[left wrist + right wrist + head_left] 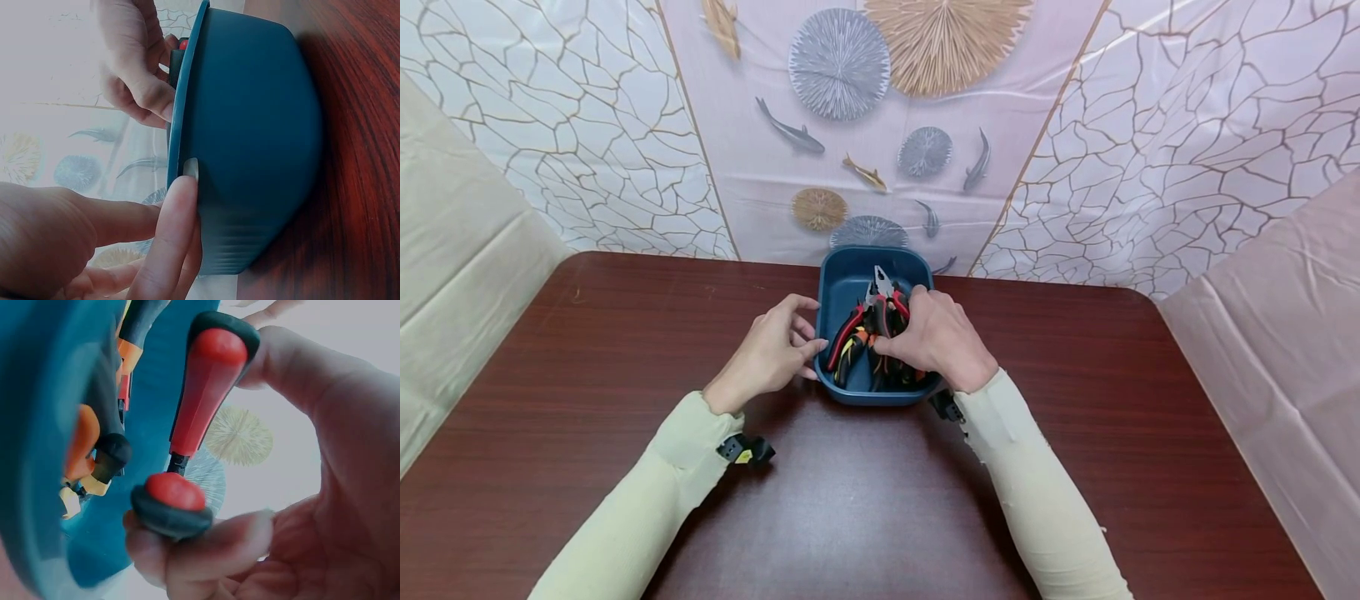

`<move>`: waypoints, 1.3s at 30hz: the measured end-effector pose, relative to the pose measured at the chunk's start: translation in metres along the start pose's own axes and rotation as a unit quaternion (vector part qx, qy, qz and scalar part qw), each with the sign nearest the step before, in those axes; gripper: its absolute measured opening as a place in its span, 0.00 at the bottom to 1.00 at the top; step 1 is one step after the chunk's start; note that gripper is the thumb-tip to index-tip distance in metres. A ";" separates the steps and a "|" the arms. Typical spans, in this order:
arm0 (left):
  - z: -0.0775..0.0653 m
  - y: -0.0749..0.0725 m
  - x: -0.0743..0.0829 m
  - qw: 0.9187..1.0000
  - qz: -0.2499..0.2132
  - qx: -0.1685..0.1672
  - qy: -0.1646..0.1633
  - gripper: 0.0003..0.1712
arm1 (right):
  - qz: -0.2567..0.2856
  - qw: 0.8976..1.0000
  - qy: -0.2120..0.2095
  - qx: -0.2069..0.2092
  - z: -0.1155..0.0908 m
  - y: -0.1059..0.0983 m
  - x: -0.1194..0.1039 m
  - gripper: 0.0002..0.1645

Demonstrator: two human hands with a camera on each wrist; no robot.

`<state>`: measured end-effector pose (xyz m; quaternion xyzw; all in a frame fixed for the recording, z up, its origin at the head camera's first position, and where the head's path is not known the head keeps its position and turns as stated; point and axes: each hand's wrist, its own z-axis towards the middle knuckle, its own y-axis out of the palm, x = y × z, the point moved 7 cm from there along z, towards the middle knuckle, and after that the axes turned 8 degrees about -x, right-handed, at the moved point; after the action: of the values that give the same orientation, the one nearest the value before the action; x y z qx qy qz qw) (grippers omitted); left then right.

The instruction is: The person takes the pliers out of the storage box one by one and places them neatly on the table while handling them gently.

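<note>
A blue plastic bin [880, 398] holds several pliers [850, 357] with black, red, yellow and orange handles. My right hand [934, 333] is over the bin's right side and holds pliers [209, 390] by their red and black handles, which stand spread apart in the right wrist view. The metal nose of these pliers points toward the bin's far wall in the head view. At the bin's left side, my left hand [771, 346] touches the outer wall just below the rim with its fingertips [181, 194], its fingers loosely bent.
The bin stands near the far edge of a dark red-brown wooden table [625, 350]. Behind it hangs a patterned cloth [880, 167] with discs and fish. Plain pale cloth [1262, 333] hangs at the sides. A small black device [745, 450] sits at the left wrist.
</note>
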<state>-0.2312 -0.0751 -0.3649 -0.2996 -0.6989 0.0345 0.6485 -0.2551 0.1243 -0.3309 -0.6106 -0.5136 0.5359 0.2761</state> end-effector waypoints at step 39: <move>0.000 -0.001 -0.002 1.000 0.005 -0.001 0.001 0.34 | 0.028 0.997 0.027 0.071 -0.015 -0.045 0.032 0.33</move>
<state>-0.2316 -0.0764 -0.3663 -0.3041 -0.6964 0.0369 0.6490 -0.2588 0.1710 -0.2989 -0.6176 -0.4491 0.5619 0.3179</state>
